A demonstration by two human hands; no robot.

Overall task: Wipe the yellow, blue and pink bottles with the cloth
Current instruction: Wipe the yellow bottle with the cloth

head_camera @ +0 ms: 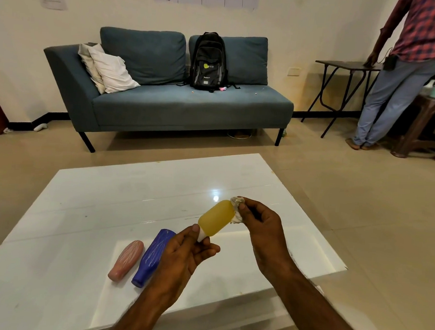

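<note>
Both hands work above the glossy white worktop: left hand pinches the smooth yellow plastic bottle by its neck, right hand presses the crumpled white cloth against its base at 1 o'clock, so yellow's wiping is underway, blue and pink seemingly next.

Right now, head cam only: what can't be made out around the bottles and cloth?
- Yellow bottle: its neck end is covered by the left hand, grip shut on it.
- Cloth: bunched in the right hand; its full size is hidden.
- Blue bottle: upper right side hidden behind the left hand.
- Pink bottle: pale streaks, too small to tell if dirt or pattern.
</note>
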